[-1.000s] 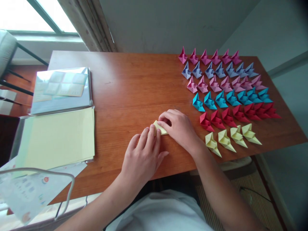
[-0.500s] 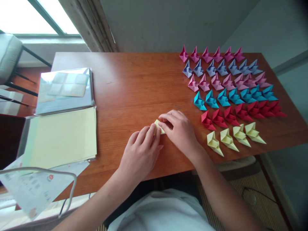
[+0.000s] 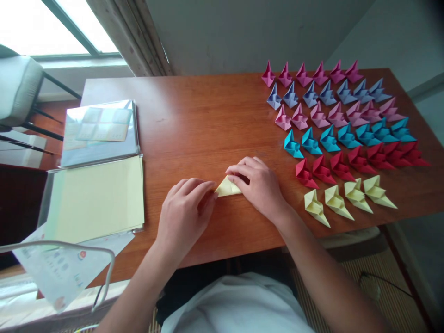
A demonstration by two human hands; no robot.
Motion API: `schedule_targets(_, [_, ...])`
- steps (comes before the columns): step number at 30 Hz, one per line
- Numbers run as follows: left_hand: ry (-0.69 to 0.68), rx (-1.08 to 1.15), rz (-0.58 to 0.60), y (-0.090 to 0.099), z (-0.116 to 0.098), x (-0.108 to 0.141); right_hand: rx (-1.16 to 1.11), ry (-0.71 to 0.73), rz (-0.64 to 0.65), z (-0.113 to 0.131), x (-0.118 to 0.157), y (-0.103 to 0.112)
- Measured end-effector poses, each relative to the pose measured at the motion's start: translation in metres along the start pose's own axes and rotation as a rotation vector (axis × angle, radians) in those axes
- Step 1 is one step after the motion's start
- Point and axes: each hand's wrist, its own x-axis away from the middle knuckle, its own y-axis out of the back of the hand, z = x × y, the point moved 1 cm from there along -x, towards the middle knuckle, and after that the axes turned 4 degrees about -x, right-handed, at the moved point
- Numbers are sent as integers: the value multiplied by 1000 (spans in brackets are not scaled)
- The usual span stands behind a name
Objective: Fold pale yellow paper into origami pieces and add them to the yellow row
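A small folded piece of pale yellow paper (image 3: 229,188), roughly triangular, lies on the wooden table between my hands. My left hand (image 3: 187,208) pinches its left corner between thumb and fingertips. On the other side, my right hand (image 3: 258,187) has its thumb and fingers closed on the upper right part of the paper, which hides that end. To the right stand several finished pale yellow origami pieces (image 3: 317,207) in a row, apart from my right hand.
Rows of origami follow behind: red (image 3: 324,170), turquoise (image 3: 310,141), pink (image 3: 319,114), lilac (image 3: 310,95) and magenta (image 3: 303,75). At left lie an open clear folder (image 3: 100,134), yellow paper sheets (image 3: 100,199) and a printed sheet (image 3: 62,277). A curved grey tube (image 3: 109,273) crosses the front left.
My left hand has moved left off the top of the paper to its left corner, uncovering more of the folded triangle. My right hand stays on it. The view has shifted slightly.
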Motion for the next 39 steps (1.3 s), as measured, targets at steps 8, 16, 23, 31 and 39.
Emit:
schedule_targets(8, [55, -25, 37, -8, 1, 1, -12, 54, -31, -5, 0, -3])
schedule_targets(16, [45, -27, 34, -7, 2, -2, -14, 66, -41, -5, 0, -3])
schedule_targets(23, [61, -34, 46, -8, 3, -4, -19, 73, -38, -5, 0, -3])
schedule_targets(31, [-105, -227, -38, -4, -24, 10, 6, 72, -30, -5, 0, -4])
schedule_targets(39, [-316, -326, 109, -28, -49, 26, 13, 48, -3, -3, -2, -2])
